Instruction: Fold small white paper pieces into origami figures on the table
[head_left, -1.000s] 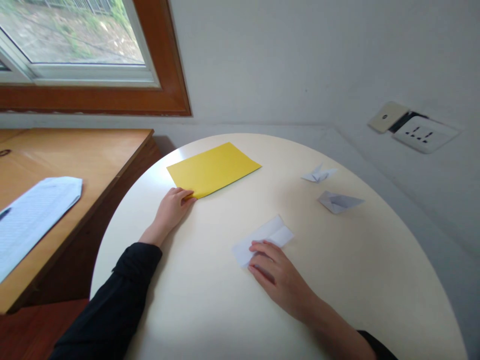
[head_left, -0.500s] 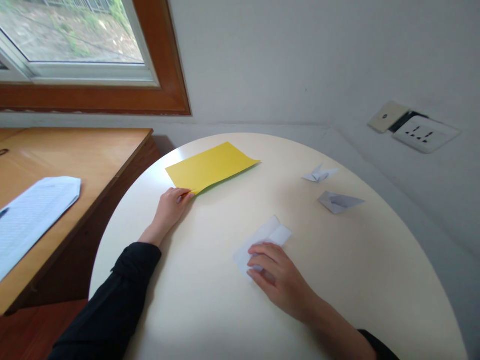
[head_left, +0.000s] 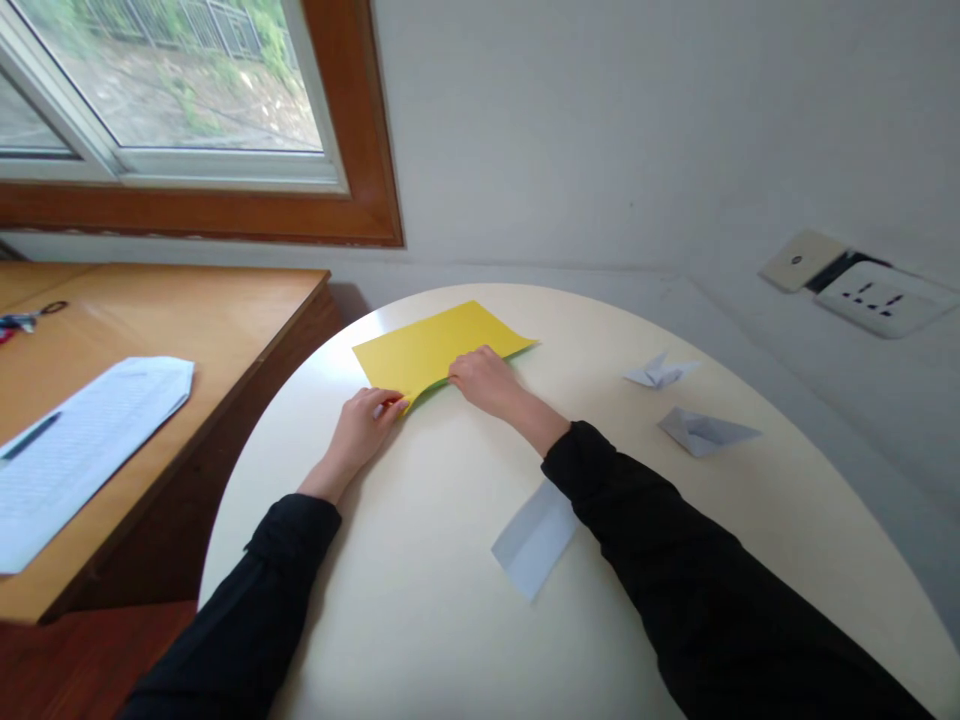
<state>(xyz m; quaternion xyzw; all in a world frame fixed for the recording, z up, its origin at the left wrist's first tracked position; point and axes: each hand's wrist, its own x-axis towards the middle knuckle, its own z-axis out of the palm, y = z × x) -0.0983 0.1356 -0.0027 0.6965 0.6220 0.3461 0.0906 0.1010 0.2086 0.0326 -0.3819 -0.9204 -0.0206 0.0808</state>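
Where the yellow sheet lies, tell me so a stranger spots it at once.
On the pale, round-edged table, look toward the far side. There the left hand pinches a near corner of the yellow sheet, and the right hand touches its near edge. It alone is yellow; the table's white papers are smaller.

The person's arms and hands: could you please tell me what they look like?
The left sleeve and right sleeve are long, black and creased, with no markings visible. The left hand and right hand wear no gloves.
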